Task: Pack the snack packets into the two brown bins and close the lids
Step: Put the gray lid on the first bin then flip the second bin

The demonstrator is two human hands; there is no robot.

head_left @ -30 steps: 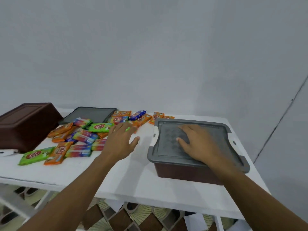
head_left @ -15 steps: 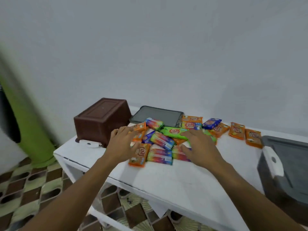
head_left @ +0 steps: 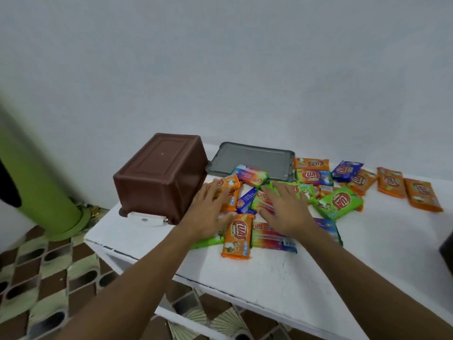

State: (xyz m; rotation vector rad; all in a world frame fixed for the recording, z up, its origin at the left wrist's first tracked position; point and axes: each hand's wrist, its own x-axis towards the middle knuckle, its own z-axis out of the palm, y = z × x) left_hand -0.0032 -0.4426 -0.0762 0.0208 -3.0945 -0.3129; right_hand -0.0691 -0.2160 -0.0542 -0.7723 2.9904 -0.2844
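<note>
A brown bin (head_left: pixel 159 177) stands upside down at the table's left end, a white latch (head_left: pixel 145 219) at its rim. Its grey lid (head_left: pixel 250 161) lies flat behind the snack packets (head_left: pixel 338 201), which are spread in a pile of orange, green, blue and rainbow wrappers. My left hand (head_left: pixel 210 212) lies flat with spread fingers on the pile's left side, over an orange packet (head_left: pixel 229 192). My right hand (head_left: pixel 284 209) lies flat on the pile's middle, over a rainbow packet (head_left: pixel 272 238). Neither hand grips anything. The second bin is only a dark sliver (head_left: pixel 447 251) at the right edge.
The white table (head_left: pixel 282 278) has its front edge near me. Patterned floor tiles (head_left: pixel 36 278) lie below. A green pillar (head_left: pixel 31 187) stands at the left. A plain wall rises behind.
My right hand left the closed bin's lid and came onto the packet pile beside my left hand. The view swung left, so the closed bin slid almost out of sight.
</note>
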